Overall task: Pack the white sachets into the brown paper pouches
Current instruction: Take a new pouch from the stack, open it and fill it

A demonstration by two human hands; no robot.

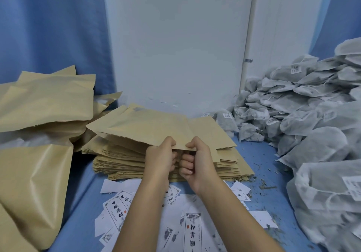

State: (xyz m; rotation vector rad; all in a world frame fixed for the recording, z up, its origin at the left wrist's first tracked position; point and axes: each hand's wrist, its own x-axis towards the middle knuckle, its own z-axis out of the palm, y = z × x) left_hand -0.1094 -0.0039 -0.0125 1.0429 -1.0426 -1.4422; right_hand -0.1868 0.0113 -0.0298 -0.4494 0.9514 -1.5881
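Pinching near edge of top brown paper pouch [142, 126] with left hand [162, 159] and right hand [196, 161], above stack [117, 166]. Risk: tearing mouth if pulled apart sharply.

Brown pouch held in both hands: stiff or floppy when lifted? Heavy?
Probably semi-stiff: the brown pouch, pinched at its near edge by the left hand and right hand, juts out without drooping. Likely light, since pinches alone carry it.

Blue curtain [48, 27], white panel [175, 46], printed labels [193, 230], blue tablecloth [82, 193]
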